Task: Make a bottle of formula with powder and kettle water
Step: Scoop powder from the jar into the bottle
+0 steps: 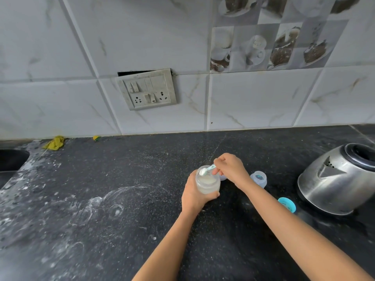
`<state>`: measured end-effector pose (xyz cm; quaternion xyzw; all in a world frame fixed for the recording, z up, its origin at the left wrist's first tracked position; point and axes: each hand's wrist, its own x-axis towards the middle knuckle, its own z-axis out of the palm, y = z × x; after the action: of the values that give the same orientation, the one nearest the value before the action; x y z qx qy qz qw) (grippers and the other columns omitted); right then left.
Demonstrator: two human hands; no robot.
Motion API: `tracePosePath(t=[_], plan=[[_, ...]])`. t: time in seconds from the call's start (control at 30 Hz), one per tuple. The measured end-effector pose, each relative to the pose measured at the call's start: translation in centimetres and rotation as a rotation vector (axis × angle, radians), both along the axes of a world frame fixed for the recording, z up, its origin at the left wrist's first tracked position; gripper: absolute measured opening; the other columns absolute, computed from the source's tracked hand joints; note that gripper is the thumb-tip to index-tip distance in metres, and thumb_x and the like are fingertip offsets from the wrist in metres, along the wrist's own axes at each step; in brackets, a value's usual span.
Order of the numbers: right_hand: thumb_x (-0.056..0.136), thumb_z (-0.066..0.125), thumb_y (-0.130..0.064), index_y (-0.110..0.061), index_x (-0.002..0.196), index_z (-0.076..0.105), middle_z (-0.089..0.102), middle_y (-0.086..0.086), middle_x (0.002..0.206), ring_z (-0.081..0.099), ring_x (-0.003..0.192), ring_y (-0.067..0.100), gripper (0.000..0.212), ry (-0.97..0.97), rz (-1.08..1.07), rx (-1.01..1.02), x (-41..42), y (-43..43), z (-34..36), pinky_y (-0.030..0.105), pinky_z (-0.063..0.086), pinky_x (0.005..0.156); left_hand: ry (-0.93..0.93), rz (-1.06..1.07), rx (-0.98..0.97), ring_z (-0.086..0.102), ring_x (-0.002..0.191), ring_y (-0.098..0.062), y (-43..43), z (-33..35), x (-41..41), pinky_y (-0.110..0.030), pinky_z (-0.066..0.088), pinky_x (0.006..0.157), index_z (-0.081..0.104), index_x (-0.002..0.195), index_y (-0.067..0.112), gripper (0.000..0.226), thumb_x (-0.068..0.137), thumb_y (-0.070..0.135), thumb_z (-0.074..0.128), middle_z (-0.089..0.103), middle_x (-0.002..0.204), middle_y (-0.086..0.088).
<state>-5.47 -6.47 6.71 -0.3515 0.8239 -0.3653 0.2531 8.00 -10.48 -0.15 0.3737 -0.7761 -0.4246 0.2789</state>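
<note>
One scoop (205, 171) heaped with white powder sits over the mouth of the jar (208, 182). Your left hand (197, 194) grips the jar round its wall, fingers curled; whether it rests on the table (121, 199) or is lifted clear, I cannot tell. Your right hand (230, 169) pinches the scoop's pale blue handle between thumb and fingers. Keep the scoop level and move slowly: the powder looks fine and loose, and the white dusting on the table suggests it scatters easily. I judge the load is meant for the bottle (258, 178), which stands open just behind your right wrist, so carry it low and tip squarely over that narrower mouth. The jar is round, wide-mouthed, translucent plastic. The cap (287, 204), a teal ring, lies near the kettle (341, 179), which is rounded brushed steel. The table is dark speckled stone.
</note>
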Motion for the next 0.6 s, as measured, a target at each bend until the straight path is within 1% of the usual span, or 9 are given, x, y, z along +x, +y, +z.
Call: tracePosePath(t=[0.1, 0.17, 0.27, 0.3, 0.37, 0.4, 0.5, 0.6], plan=[[0.098, 0.050, -0.023, -0.024, 0.088, 0.054, 0.071, -0.007, 0.067, 0.064, 0.072, 0.006, 0.011, 0.019, 0.045, -0.031, -0.2, 1.3, -0.5, 0.020, 0.043, 0.062, -0.010, 0.021, 0.064, 0.052, 0.100, 0.018, 0.1, -0.6, 0.4, -0.009, 0.039, 0.066, 0.039, 0.108, 0.068, 0.079, 0.046, 0.045, 0.082, 0.054, 0.109, 0.039], [0.099, 0.050, -0.022, -0.026, 0.087, 0.052, 0.072, -0.006, 0.073, 0.065, 0.074, 0.006, 0.013, 0.019, 0.053, -0.029, -0.2, 1.8, -0.8, 0.021, 0.044, 0.064, -0.024, 0.022, 0.088, 0.052, 0.104, 0.016, 0.0, -0.9, 0.5, -0.011, 0.040, 0.070, 0.039, 0.115, 0.063, 0.084, 0.046, 0.046, 0.084, 0.054, 0.115, 0.034], [0.099, 0.050, -0.023, -0.025, 0.087, 0.055, 0.071, -0.004, 0.074, 0.063, 0.078, 0.009, 0.014, 0.006, 0.021, -0.044, -0.3, 2.0, -1.1, 0.026, 0.047, 0.073, -0.038, 0.016, 0.106, 0.055, 0.106, 0.007, -0.1, -1.0, 0.4, -0.014, 0.042, 0.073, 0.042, 0.125, 0.051, 0.089, 0.047, 0.045, 0.085, 0.055, 0.121, 0.027], [0.099, 0.050, -0.022, -0.023, 0.088, 0.056, 0.071, -0.003, 0.074, 0.063, 0.078, 0.009, 0.013, -0.008, 0.009, -0.051, -0.4, 2.1, -1.1, 0.024, 0.048, 0.072, -0.042, 0.016, 0.110, 0.056, 0.106, 0.005, -0.1, -1.0, 0.3, -0.014, 0.043, 0.073, 0.042, 0.126, 0.050, 0.089, 0.048, 0.045, 0.085, 0.055, 0.121, 0.026], [0.098, 0.049, -0.019, -0.021, 0.087, 0.057, 0.071, -0.003, 0.072, 0.062, 0.071, 0.007, 0.014, -0.028, -0.001, -0.032, -0.5, 2.2, -1.3, 0.017, 0.044, 0.061, -0.056, 0.022, 0.115, 0.057, 0.105, 0.003, -0.1, -1.1, 0.3, -0.017, 0.044, 0.073, 0.043, 0.125, 0.049, 0.088, 0.047, 0.046, 0.084, 0.055, 0.120, 0.026], [0.098, 0.049, -0.019, -0.021, 0.087, 0.058, 0.070, -0.003, 0.071, 0.061, 0.068, 0.006, 0.014, -0.033, -0.004, -0.017, -0.5, 2.3, -1.3, 0.016, 0.042, 0.058, -0.063, 0.025, 0.112, 0.057, 0.104, 0.003, -0.2, -1.1, 0.3, -0.019, 0.045, 0.073, 0.043, 0.124, 0.049, 0.087, 0.047, 0.046, 0.083, 0.055, 0.120, 0.025], [0.098, 0.049, -0.017, -0.018, 0.091, 0.060, 0.070, -0.001, 0.073, 0.059, 0.063, 0.006, 0.013, -0.074, -0.029, -0.027, -0.5, 2.4, -1.4, 0.019, 0.041, 0.058, -0.063, 0.026, 0.117, 0.058, 0.103, 0.003, -0.2, -1.2, 0.2, -0.021, 0.047, 0.075, 0.044, 0.124, 0.048, 0.087, 0.047, 0.047, 0.084, 0.056, 0.119, 0.025], [0.099, 0.049, -0.016, -0.017, 0.093, 0.060, 0.070, 0.001, 0.076, 0.058, 0.064, 0.009, 0.012, -0.116, -0.045, -0.045, -0.6, 2.7, -1.1, 0.021, 0.043, 0.061, -0.073, 0.029, 0.129, 0.061, 0.102, 0.001, -0.3, -1.3, 0.0, -0.024, 0.052, 0.077, 0.048, 0.124, 0.046, 0.085, 0.047, 0.045, 0.085, 0.060, 0.117, 0.023]])
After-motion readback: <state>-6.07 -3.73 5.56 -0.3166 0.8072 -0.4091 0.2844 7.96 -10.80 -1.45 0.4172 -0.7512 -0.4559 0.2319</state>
